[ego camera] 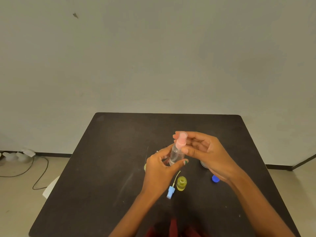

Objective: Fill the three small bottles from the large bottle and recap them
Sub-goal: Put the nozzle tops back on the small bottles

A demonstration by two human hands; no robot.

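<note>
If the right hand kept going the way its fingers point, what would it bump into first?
The right hand points leftward at the pink spray cap, which its fingers already touch; past that, probably the left hand.

Pink spray cap, yellow bottle, black table

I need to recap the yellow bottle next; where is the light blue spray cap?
In the head view, the light blue spray cap lies on the black table, just left of the open yellow bottle, below the left hand.

black table, grey wall, dark cable on floor
</note>
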